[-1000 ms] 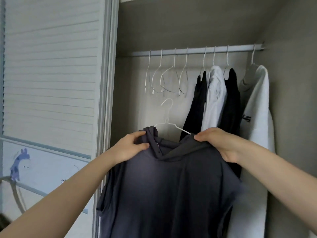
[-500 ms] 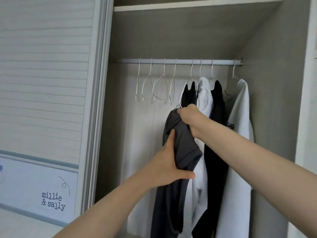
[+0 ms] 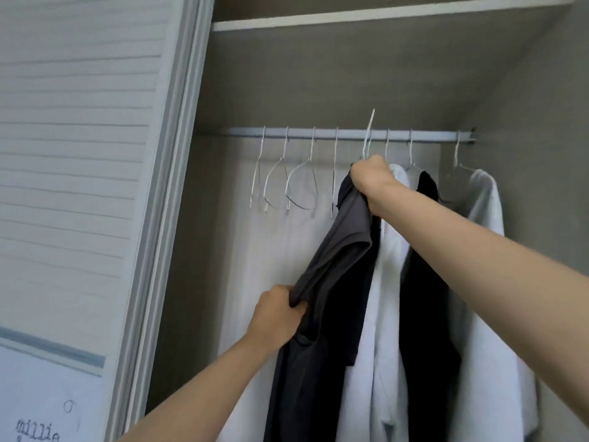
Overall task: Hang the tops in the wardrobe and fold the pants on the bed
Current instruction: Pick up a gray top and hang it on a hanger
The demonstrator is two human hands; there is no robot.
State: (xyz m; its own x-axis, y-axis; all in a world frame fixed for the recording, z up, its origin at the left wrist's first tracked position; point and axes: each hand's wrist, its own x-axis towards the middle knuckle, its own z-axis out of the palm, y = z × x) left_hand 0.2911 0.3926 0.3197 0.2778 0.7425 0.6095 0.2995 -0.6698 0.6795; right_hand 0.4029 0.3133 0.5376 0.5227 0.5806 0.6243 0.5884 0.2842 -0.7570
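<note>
I hold a dark grey top (image 3: 344, 237) up inside the open wardrobe (image 3: 350, 74), its wire hanger hook (image 3: 369, 129) raised across the front of the hanging rail (image 3: 350, 134) at about 12 o'clock in my view; I cannot tell whether the hook has caught the rail. My right hand (image 3: 371, 177) is closed in a fist around the neck of the top and the base of the hanger, fingers curled tight on both. My left hand (image 3: 277, 317), lower at about 7 o'clock from the right, grips a bunched fold of the same grey cloth, fingers wrapped round it and drawing it out to the left. The rest of the garment hangs down between my forearms. Just to its right hang a white garment (image 3: 379, 314), a black garment (image 3: 424, 282) and, at the far 3 o'clock end of the rail, another white top (image 3: 487, 234). Four empty wire hangers (image 3: 296, 183) dangle from the rail at 10 o'clock from my right hand. A slatted sliding door (image 3: 79, 154) fills the 9 o'clock side, with partial lettering (image 3: 36, 433) at its bottom edge. A white shelf edge (image 3: 382, 14) runs along the top.
</note>
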